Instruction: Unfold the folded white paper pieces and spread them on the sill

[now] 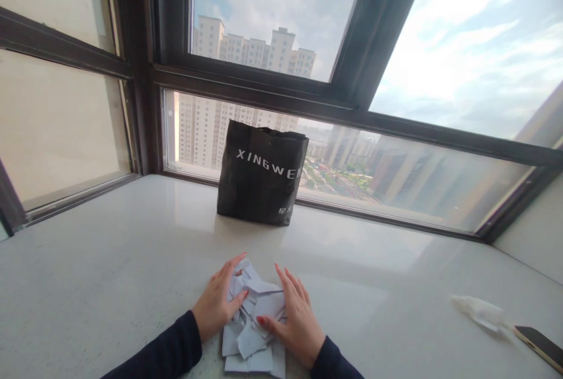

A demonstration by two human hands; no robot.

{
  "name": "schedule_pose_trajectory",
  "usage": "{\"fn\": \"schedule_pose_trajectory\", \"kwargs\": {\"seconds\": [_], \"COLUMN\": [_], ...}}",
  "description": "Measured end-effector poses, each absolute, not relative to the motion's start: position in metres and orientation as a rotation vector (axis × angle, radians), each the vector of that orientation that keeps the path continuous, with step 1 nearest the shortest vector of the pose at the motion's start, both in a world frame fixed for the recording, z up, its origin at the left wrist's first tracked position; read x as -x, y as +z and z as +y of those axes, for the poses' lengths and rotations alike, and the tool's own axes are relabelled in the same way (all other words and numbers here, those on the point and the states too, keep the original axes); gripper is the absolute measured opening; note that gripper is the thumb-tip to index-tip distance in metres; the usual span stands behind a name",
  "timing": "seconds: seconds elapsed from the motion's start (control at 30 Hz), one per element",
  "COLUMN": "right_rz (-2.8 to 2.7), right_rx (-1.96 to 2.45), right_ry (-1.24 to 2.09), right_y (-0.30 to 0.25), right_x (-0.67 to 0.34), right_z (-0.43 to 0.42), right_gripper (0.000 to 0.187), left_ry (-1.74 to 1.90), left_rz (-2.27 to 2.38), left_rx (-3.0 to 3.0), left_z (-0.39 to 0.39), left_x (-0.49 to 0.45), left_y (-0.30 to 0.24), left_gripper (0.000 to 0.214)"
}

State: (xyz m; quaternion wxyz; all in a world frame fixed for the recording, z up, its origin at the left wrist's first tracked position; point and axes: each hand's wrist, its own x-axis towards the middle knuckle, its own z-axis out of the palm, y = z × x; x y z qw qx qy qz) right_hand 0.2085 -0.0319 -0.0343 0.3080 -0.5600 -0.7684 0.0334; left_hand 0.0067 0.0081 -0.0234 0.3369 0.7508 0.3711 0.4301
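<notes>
A heap of torn white paper scraps (255, 332) lies on the pale stone sill (109, 261) right in front of me. My left hand (217, 303) rests against the heap's left side, fingers stretched and curved around it. On the right side my right hand (294, 317) lies on the scraps with fingers extended and the thumb pressing into the paper. Both hands cup the pile between them without lifting it. Dark sleeves cover both forearms.
A black paper bag (261, 173) with white lettering stands upright at the back near the window. A crumpled white tissue (479, 311) and a dark phone (541, 347) lie at the right edge. Dark window frames (264, 88) enclose the sill.
</notes>
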Motion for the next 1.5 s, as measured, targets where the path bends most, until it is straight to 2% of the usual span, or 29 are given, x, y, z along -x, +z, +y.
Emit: {"fn": "schedule_pose_trajectory", "kwargs": {"seconds": [0.1,0.4,0.63,0.77,0.9,0.97,1.07,1.13,1.33,1.5], "right_rz": [-2.023,-1.687,-1.793,-1.881,-2.061,-2.051,-1.902,-1.763,-1.575,-1.661], "right_rx": [1.501,1.385,1.298,1.361,1.365,1.378,1.349,1.299,1.226,1.185], "right_ry": [0.180,0.274,0.314,0.248,0.273,0.305,0.330,0.330,0.284,0.290], "right_y": [-0.033,-0.021,-0.017,-0.024,-0.028,-0.026,-0.021,-0.018,-0.017,-0.017], "right_x": [-0.206,-0.209,-0.211,-0.208,-0.205,-0.203,-0.201,-0.202,-0.210,-0.210], "right_z": [-0.034,-0.032,-0.031,-0.033,-0.037,-0.038,-0.038,-0.036,-0.032,-0.034], "right_gripper": [0.077,0.043,0.051,0.051,0.083,0.077,0.046,0.036,0.042,0.058], "left_ry": [1.152,1.315,1.344,1.221,1.226,1.268,1.268,1.257,1.382,1.479], "left_rz": [0.942,0.997,0.988,0.953,0.915,0.923,0.947,0.955,0.914,0.897], "left_rx": [-1.900,-1.655,-1.630,-1.651,-1.741,-1.792,-1.766,-1.655,-1.376,-1.363], "left_z": [0.008,0.013,0.011,0.012,0.013,0.013,0.014,0.016,0.019,0.014], "left_x": [-0.008,-0.006,-0.005,-0.005,-0.005,-0.005,-0.005,-0.006,-0.007,-0.007], "left_y": [-0.027,-0.023,-0.013,-0.016,-0.018,-0.018,-0.019,-0.020,-0.014,-0.006], "left_gripper": [0.060,0.051,0.038,0.038,0.039,0.038,0.036,0.037,0.043,0.039]}}
